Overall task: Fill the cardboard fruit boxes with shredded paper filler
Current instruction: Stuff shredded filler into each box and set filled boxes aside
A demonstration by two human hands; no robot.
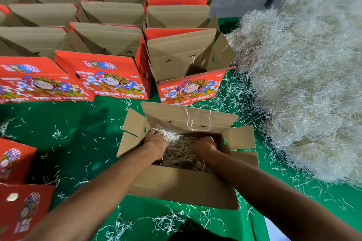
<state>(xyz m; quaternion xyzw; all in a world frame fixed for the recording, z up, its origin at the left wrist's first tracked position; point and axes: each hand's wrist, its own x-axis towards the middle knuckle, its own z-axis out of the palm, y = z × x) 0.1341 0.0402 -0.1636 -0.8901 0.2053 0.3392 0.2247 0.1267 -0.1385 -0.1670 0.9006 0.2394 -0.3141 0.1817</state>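
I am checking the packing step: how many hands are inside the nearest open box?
2. The left hand is at the box's left side, gripping shredded paper filler; the right hand is at its right, fingertips hidden in filler.

Bright, even light from above; soft shadows fall on the green tabletop (78,123) left of the boxes. Wide-angle bending curves the edges, where the print blurs slightly.
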